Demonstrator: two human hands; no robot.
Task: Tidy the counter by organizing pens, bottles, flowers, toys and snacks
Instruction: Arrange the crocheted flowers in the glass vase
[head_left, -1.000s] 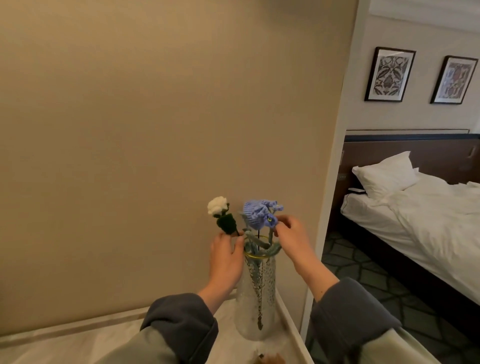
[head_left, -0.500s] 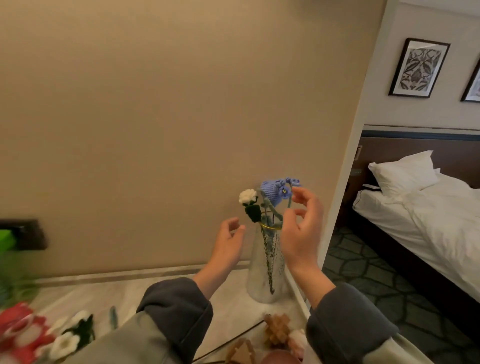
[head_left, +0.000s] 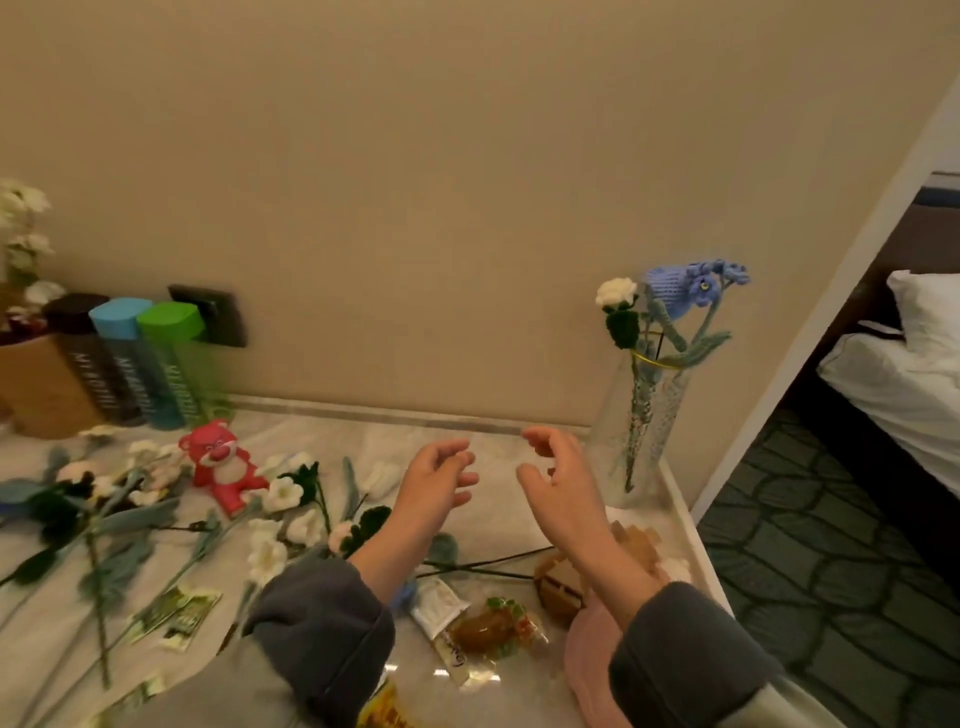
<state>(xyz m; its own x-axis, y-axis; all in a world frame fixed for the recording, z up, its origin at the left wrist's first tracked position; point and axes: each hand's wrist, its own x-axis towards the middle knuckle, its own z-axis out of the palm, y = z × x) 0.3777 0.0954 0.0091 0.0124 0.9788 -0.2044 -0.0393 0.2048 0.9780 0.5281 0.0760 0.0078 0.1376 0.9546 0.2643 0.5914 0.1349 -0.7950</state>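
Note:
A clear glass vase stands at the counter's back right corner, holding a white crocheted flower and a blue crocheted flower. My left hand and my right hand hover over the marble counter, left of the vase, fingers loosely curled, holding nothing. Several crocheted flowers lie scattered on the counter's left half. A red bear toy lies among them. Snack packets lie near my wrists. Three bottles stand at the back left.
A brown box with white flowers stands at the far left by the bottles. Wooden puzzle toys and a pink object sit under my right forearm. The counter's right edge drops to a patterned carpet; a bed is beyond.
Both hands have let go of the flowers in the vase and drawn back down over the counter. The view has swung left and down, revealing the scattered flowers, toy and bottles.

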